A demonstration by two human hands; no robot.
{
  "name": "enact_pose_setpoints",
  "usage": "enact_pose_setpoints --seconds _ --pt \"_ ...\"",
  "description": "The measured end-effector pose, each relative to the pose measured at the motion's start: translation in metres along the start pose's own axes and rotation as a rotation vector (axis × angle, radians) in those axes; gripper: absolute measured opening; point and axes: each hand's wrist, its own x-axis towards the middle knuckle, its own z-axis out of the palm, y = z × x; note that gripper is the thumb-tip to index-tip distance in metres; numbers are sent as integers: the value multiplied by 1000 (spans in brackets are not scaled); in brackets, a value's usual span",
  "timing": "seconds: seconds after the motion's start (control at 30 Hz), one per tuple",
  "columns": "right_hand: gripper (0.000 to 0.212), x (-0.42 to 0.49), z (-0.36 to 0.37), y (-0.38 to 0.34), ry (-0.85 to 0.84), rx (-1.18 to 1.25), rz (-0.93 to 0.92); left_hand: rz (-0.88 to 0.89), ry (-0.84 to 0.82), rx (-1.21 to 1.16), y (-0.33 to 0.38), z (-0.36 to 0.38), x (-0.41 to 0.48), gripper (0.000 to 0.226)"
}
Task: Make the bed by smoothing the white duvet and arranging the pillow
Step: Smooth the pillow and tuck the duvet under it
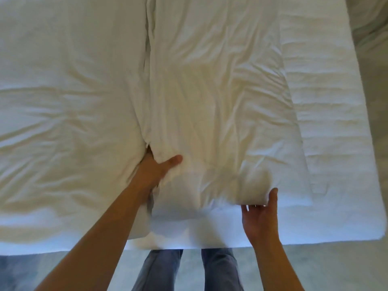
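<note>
Two white duvet pieces lie side by side on the bed. The right duvet [210, 91] is creased, and its left edge meets the left duvet [69, 101] along a seam down the middle. My left hand [154, 171] grips the right duvet's near left edge, fingers tucked into the seam and thumb on top. My right hand [260, 215] holds the same duvet's near right corner, fingers under the edge and thumb up its side. No pillow is in view.
The white mattress sheet [331, 122] shows bare along the right side and the near edge. Grey carpet [365, 267] lies below and to the right of the bed. My legs in blue jeans [218, 269] stand against the near edge.
</note>
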Motion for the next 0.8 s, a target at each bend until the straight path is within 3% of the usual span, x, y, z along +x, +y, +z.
enact_pose_setpoints --seconds 0.1,0.27,0.43,0.53,0.63,0.73,0.8 --pt "67 20 -1 -31 -10 56 -44 29 62 62 -14 5 -7 104" --pt "51 23 -21 -58 61 -64 -92 126 245 242 -22 -5 -25 77" --pt "59 23 -45 -53 147 -188 -34 8 279 312 -43 -5 -29 74" --pt "44 33 -55 -61 126 -116 -10 -17 259 318 -43 -5 -23 83" --pt "53 42 -66 -83 132 -31 -22 -54 241 320 -49 -3 -35 89" --pt "43 56 -67 -100 205 -87 34 -144 297 454 -54 18 -54 71" --pt "34 59 -64 -107 244 -120 13 -97 380 527 -62 28 -57 51"
